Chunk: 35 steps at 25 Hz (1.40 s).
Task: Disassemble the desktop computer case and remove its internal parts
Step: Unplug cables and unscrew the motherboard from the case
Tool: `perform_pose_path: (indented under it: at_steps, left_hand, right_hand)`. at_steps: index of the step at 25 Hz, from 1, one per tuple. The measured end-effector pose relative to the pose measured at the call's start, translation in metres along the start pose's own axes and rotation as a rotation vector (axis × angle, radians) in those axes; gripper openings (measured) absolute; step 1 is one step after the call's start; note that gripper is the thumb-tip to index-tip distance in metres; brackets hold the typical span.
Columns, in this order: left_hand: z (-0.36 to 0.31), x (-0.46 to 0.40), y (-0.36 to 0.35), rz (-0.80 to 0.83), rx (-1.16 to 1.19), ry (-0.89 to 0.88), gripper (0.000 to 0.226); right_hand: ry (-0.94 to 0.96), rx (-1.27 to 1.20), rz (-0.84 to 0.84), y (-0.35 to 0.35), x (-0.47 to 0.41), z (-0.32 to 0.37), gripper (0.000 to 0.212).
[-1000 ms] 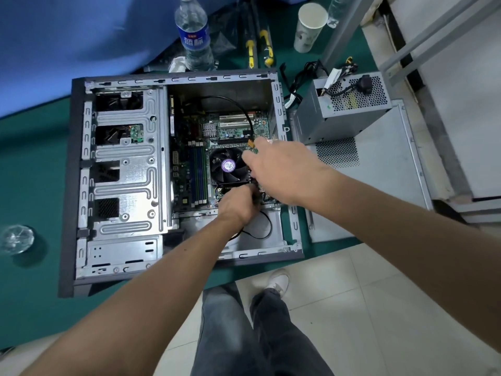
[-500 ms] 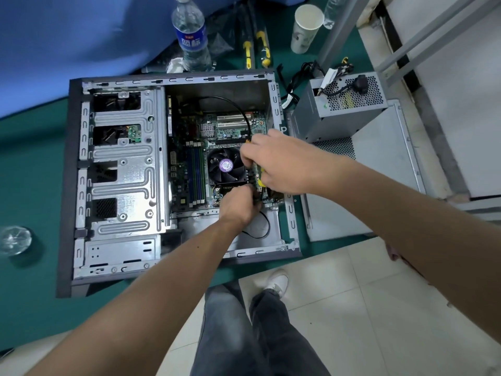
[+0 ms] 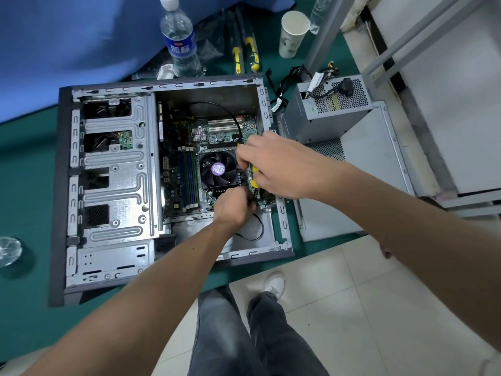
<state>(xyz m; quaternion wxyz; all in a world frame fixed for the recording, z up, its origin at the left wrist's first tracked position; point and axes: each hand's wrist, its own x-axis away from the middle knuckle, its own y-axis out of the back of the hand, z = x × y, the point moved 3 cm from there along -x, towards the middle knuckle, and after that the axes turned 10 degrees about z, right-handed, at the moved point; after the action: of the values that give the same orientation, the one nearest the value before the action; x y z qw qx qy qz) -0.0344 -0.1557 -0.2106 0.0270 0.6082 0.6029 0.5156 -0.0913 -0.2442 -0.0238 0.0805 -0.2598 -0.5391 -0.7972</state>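
**Steel case open, both hands at the fan**

Steel and flat on its side, the computer case lies on the green table with its side panel off. The right hand curls around a yellow-handled screwdriver, its grip narrow and closed on the handle. Just left of that grip sits the cooler fan on the green circuit board. Directly below the grip, the left hand pinches something dark at the fan's lower edge, seemingly a thin black cable; its fingertips are hidden.

Judging by looks, the fan and its metal block are stiff and moderately heavy, best lifted by the frame's outer edges, never by the blades. The board is thin and fragile, so hold it by its rim. Well right of the grip, a grey power supply already rests outside the case.
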Motion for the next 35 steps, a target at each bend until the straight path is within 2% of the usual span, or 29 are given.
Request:
perform_pose_path:
  at_steps: [3,7,10,13,16,18,20,22,23,24,26,27,29,31,33,35]
  left_hand:
    - [-0.003,-0.002,0.0,0.002,-0.099,-0.036,0.016]
    - [-0.007,-0.004,0.0,0.023,-0.198,-0.045,0.035]
    - [-0.008,0.002,0.006,0.068,-0.167,-0.087,0.023]
    - [-0.009,0.016,0.02,0.072,0.005,-0.063,0.009]
    - [-0.006,0.042,0.03,0.107,0.473,0.026,0.016]
    - [0.0,0.062,0.038,0.17,0.866,0.061,0.014]
    - [0.004,0.074,0.05,0.201,1.19,0.062,0.012]
    - [0.004,0.082,0.061,0.213,1.405,0.049,0.015]
    - [0.002,0.084,0.066,0.222,1.473,0.045,0.014]
    - [0.0,0.085,0.068,0.234,1.51,0.042,0.012]
    - [-0.006,0.088,0.072,0.255,1.519,0.051,0.008]
    - [-0.008,0.09,0.073,0.262,1.512,0.055,0.008]
    - [-0.013,0.092,0.077,0.28,1.472,0.054,0.014]
    - [-0.017,0.095,0.082,0.314,1.403,0.04,0.02]
    - [-0.019,0.098,0.087,0.343,1.365,0.036,0.024]
    - [-0.018,0.1,0.09,0.354,1.404,0.08,0.018]
  right_hand:
    - [-0.013,-0.008,-0.008,0.004,0.005,0.0,0.025]
    - [-0.014,-0.004,-0.034,0.008,0.006,0.004,0.025]
    - [-0.016,0.018,-0.04,0.011,0.009,0.006,0.025]
    - [-0.042,-0.021,-0.085,0.02,0.018,0.003,0.022]
    - [-0.135,-0.164,-0.198,0.023,0.034,-0.012,0.011]
    - [-0.279,-0.419,-0.318,0.012,0.047,-0.028,0.005]
    - [-0.412,-0.888,-0.42,-0.009,0.06,-0.04,0.005]
    - [-0.393,-1.496,-0.319,-0.034,0.069,-0.034,0.02]
    - [-0.328,-1.715,-0.204,-0.045,0.07,-0.026,0.031]
    - [-0.269,-1.821,-0.086,-0.053,0.068,-0.018,0.04]
    - [-0.228,-1.843,0.017,-0.064,0.059,0.0,0.04]
    - [-0.275,-1.797,-0.036,-0.067,0.052,0.007,0.034]
    - [-0.383,-1.596,-0.249,-0.065,0.041,0.016,0.019]
    - [-0.395,-1.41,-0.4,-0.062,0.033,0.021,0.014]
    - [-0.386,-1.289,-0.434,-0.061,0.026,0.023,0.009]
    - [-0.39,-1.164,-0.44,-0.061,0.02,0.023,0.008]
